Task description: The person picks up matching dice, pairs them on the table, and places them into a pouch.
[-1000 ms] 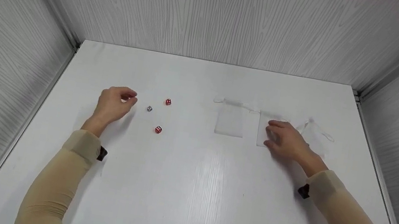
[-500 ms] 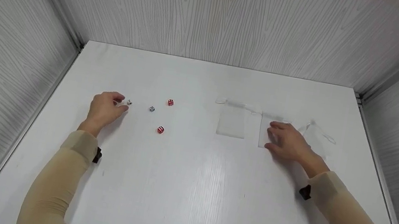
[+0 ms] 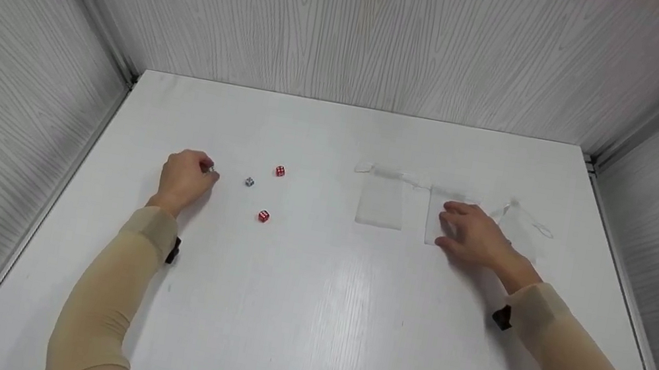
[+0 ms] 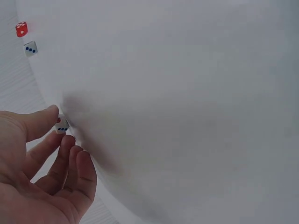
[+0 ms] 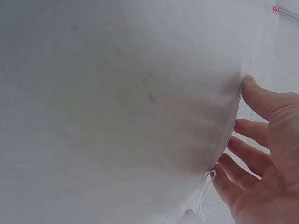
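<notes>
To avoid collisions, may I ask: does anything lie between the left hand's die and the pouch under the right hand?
Yes: the loose white die and the leftmost pouch lie roughly in line; two red dice flank that path.

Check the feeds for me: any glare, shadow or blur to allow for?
Head: a pale glare streak runs down the table, and the leftmost bag nearly blends into the white; left wrist: soft shadows lie beside the left fingers, but blue pips on the pinched white die are readable; right wrist: dim and hazy, with blurred shadows near the right fingers.
</notes>
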Demonstrator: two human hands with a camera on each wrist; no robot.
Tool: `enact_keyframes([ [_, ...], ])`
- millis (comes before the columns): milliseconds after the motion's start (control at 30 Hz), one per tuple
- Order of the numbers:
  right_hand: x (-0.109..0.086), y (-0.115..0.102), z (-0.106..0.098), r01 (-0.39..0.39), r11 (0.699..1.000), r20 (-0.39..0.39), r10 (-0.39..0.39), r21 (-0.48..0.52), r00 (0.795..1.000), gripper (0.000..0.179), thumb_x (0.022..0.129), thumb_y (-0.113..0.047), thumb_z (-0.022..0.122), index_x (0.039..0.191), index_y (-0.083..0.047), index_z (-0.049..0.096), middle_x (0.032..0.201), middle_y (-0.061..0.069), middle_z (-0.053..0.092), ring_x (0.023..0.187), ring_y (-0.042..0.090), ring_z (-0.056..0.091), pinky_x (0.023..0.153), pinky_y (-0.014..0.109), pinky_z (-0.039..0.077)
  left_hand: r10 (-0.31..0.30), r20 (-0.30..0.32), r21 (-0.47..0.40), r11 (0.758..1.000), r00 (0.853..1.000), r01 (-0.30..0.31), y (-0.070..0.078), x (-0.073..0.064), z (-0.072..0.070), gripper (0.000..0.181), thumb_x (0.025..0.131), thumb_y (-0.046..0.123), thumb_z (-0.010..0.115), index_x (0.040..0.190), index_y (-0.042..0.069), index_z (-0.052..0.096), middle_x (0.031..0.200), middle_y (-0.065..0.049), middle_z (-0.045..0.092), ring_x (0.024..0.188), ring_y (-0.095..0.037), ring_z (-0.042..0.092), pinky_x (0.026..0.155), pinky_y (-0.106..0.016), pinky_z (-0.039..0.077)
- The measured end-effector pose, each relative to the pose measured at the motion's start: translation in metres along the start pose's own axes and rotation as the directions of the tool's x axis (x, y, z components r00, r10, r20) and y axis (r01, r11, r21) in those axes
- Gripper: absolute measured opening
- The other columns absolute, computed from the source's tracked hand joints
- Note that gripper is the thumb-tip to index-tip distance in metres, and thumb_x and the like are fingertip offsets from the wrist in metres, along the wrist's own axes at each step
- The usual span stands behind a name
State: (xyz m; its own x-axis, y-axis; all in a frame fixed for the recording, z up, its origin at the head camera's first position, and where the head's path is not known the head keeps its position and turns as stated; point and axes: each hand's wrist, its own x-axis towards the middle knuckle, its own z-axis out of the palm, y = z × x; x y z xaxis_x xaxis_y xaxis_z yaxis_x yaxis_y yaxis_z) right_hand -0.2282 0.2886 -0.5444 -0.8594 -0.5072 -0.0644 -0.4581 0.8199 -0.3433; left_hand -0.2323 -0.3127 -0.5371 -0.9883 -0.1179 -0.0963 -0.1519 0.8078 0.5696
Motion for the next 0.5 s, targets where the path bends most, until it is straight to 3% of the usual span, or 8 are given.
enact_keyframes([
  [167,0.002,-0.002,0.002,0.050,0.999,-0.033,-0.050,-0.007,0.998,0.055,0.102,-0.022,0.081,0.145,0.010,0.068,0.161,0.032,0.060,0.154,0.053,0.054,0.132,0.069,0.038,0.002,-0.019,0.002,1.000,1.000,-0.002,0.000,-0.001,-0.001,0.031,0.109,0.014,0.064,0.128,-0.007,0.076,0.126,-0.029,0.077,0.118,-0.047,0.073,0.104,-0.059,0.059],
  [300,0.004,-0.003,0.003,0.027,1.000,-0.024,-0.027,0.009,0.999,0.058,0.102,-0.022,0.081,0.148,0.009,0.066,0.164,0.031,0.058,0.155,0.052,0.052,0.132,0.068,0.039,-0.005,-0.027,-0.011,1.000,1.000,0.005,0.004,-0.006,-0.003,0.031,0.108,0.016,0.064,0.126,-0.006,0.077,0.121,-0.028,0.078,0.113,-0.044,0.073,0.101,-0.057,0.059],
  [500,0.005,-0.001,0.003,0.003,1.000,-0.006,-0.003,0.016,1.000,0.060,0.103,-0.023,0.081,0.152,0.007,0.064,0.166,0.029,0.057,0.156,0.052,0.051,0.130,0.067,0.041,0.036,-0.038,-0.024,0.999,0.999,-0.037,0.029,-0.017,0.002,0.028,0.109,0.017,0.067,0.126,-0.002,0.078,0.119,-0.024,0.079,0.109,-0.040,0.073,0.098,-0.053,0.061],
])
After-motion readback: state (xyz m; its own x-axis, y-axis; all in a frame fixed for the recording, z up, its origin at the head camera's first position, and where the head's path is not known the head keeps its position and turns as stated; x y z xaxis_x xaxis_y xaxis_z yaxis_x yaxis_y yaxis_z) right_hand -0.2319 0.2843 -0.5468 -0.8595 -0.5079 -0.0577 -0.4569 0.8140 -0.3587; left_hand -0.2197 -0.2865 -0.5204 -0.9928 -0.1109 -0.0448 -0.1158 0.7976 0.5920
